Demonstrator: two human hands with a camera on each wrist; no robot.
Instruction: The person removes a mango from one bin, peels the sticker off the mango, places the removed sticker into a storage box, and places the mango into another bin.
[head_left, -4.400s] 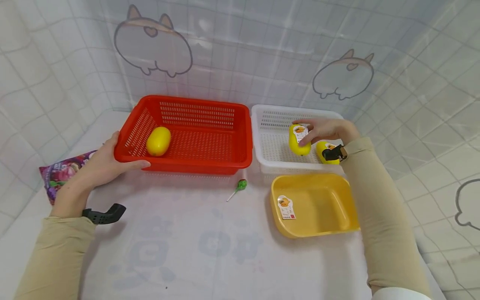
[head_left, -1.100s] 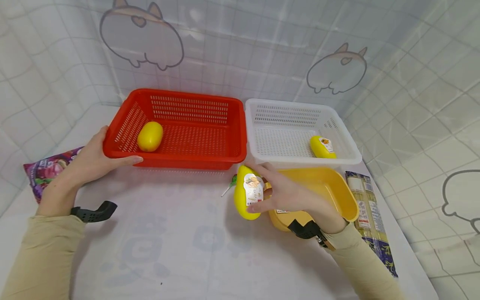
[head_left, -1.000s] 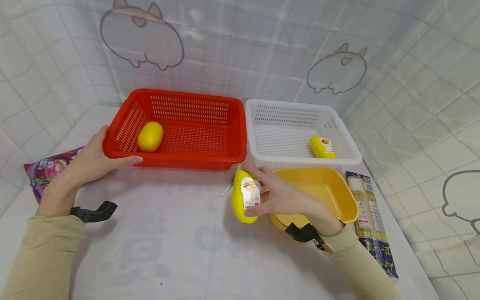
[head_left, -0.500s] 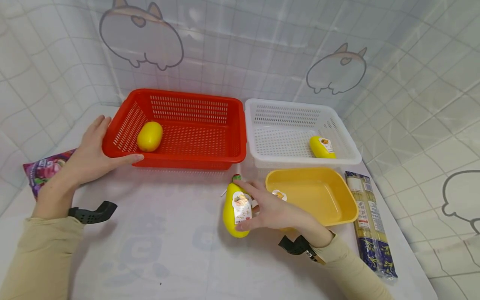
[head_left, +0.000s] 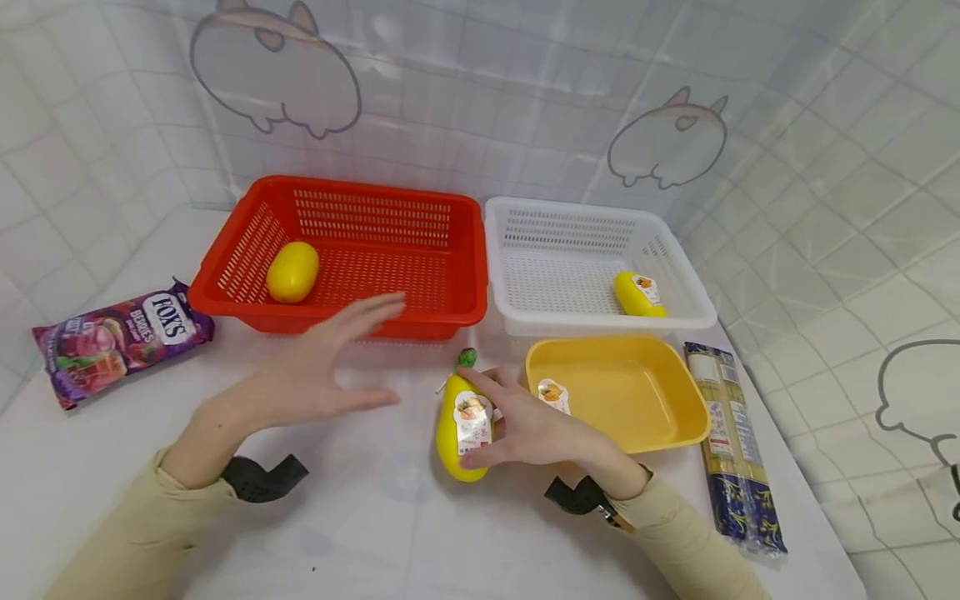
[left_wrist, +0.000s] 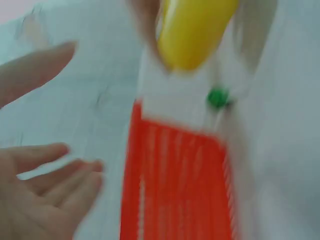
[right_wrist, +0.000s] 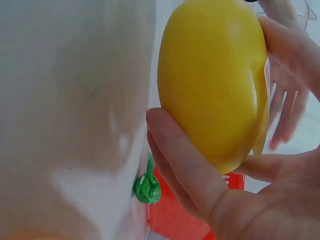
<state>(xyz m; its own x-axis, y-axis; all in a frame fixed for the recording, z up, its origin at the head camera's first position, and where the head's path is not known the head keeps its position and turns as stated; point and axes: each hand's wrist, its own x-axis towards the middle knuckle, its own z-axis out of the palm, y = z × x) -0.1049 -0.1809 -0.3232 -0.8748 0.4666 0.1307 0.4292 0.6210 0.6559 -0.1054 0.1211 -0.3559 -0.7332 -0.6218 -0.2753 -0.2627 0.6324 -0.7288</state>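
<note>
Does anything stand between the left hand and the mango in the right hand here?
Nothing visible does: the direct gap from the left hand to the mango, gripped by the right hand, looks clear. The green lollipop lies just past the mango's narrow end, outside that gap.

The left basket (head_left: pixel 375 218) and right basket (head_left: pixel 555 283) stand side by side along the back edge of the desk (head_left: pixel 375 542); a fruit (head_left: pixel 293 272) lies in the former's left end, a mango (head_left: pixel 636 295) towards the latter's front right corner; sweets bag (head_left: pixel 123 343) by the desk's left edge, noodle packet (head_left: pixel 733 446) by its right; tub (head_left: pixel 615 392) before the right basket; left of the tub, another mango (head_left: pixel 450 429) in the right hand (head_left: pixel 528 427), just before the lollipop (head_left: pixel 467 357).
</note>
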